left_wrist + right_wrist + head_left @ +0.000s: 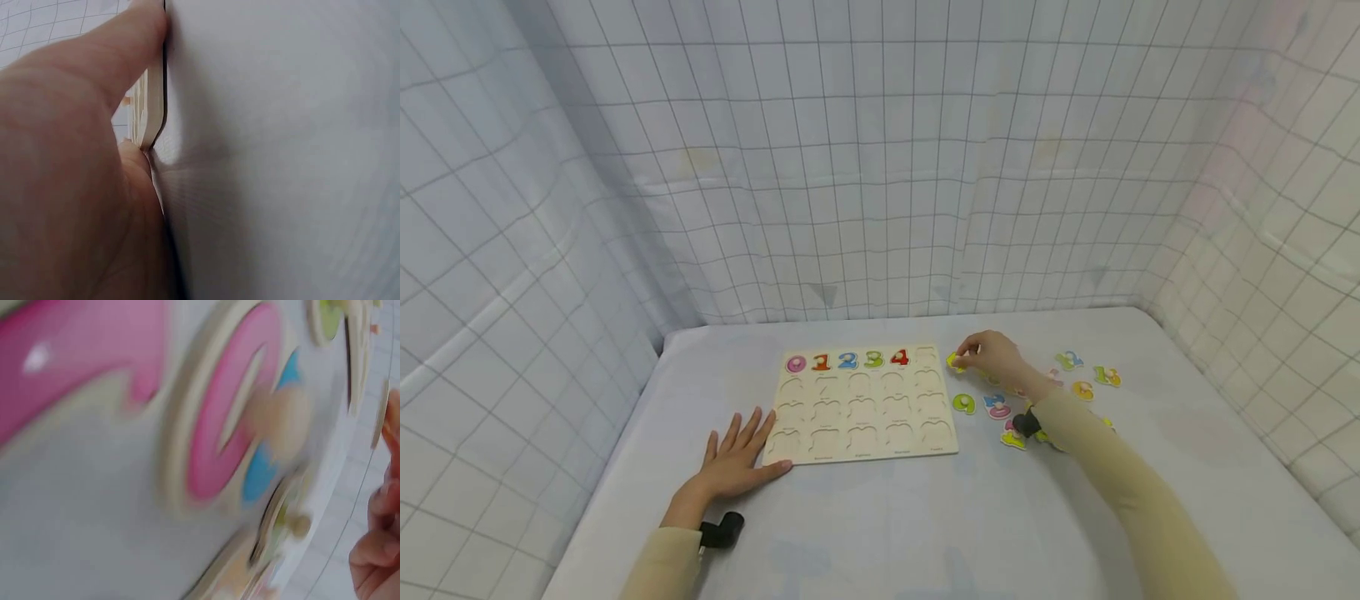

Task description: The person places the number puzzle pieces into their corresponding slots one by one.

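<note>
My right hand (996, 358) pinches a yellow puzzle piece (955, 362) just off the upper right corner of a pale wooden number board (880, 456). In the right wrist view only the thin edge of that piece (380, 415) shows at the fingertips, so its shape is unclear. Along the board's top row sit a purple 0 (795, 364), a red 1 (822, 362), a blue 2 (847, 362), a green 3 (874, 359) and a red 4 (899, 357). Fingers spread, my left hand (733, 467) rests at the board's lower left corner, thumb touching its edge (155, 103).
Loose number pieces with knobs lie right of the board, among them a green one (964, 404), a pink and blue one (997, 407) and an orange one (1083, 390). My right forearm (1120, 483) covers some. A grid-patterned curtain (880, 183) stands behind the white table (887, 533).
</note>
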A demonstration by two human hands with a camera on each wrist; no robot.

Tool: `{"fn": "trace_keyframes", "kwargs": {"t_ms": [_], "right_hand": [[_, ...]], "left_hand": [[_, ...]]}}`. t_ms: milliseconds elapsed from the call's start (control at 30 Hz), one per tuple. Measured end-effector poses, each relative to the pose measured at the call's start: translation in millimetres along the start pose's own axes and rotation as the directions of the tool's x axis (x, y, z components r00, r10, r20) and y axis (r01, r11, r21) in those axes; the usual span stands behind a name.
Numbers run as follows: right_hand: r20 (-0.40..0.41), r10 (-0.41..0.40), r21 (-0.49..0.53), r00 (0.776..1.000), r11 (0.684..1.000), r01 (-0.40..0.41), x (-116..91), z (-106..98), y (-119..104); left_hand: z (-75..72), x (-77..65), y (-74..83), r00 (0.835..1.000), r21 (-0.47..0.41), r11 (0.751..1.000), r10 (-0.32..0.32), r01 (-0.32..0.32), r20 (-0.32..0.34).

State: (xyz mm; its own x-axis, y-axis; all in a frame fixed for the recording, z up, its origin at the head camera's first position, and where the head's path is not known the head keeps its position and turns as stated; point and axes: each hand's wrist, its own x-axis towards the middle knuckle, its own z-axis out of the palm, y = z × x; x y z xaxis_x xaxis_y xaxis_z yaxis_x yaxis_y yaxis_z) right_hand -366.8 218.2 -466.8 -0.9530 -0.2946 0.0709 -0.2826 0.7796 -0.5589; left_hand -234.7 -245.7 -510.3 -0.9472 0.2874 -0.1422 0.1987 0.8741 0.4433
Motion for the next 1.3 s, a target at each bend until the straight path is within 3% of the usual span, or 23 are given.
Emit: {"fn": "trace_keyframes", "kwargs": {"t_ms": [233, 433, 567, 900, 1300], "right_hand": [[-0.053, 0.106, 0.042, 0.993, 0.994, -0.103, 14.3, 17.3, -21.6], [-0.074, 0.252, 0.06, 0.965, 0.967, -0.248, 26.4, 29.6, -38.1], [-0.083, 0.303, 0.057, 0.949, 0.953, -0.299, 31.9, 35.9, -42.1], [-0.09, 0.362, 0.069, 0.928, 0.932, -0.357, 35.7, 45.5, -42.8], [-0.094, 0.357, 0.074, 0.929, 0.933, -0.351, 37.3, 44.5, -45.3]], "left_hand": [[7.0, 1.5, -5.3, 1.0, 0.0, 1.0, -0.003, 0.003, -0.006], [8.3, 1.7, -5.2, 1.0, 0.009, 1.0, -0.002, 0.002, -0.016], [8.8, 2.2, -5.6, 1.0, 0.009, 1.0, 0.002, -0.002, -0.016], [7.4, 2.1, -4.1, 1.0, -0.001, 1.0, 0.006, -0.006, -0.013], [0.2, -1.1, -0.1, 1.0, 0.003, 1.0, 0.009, -0.009, -0.017]]}}
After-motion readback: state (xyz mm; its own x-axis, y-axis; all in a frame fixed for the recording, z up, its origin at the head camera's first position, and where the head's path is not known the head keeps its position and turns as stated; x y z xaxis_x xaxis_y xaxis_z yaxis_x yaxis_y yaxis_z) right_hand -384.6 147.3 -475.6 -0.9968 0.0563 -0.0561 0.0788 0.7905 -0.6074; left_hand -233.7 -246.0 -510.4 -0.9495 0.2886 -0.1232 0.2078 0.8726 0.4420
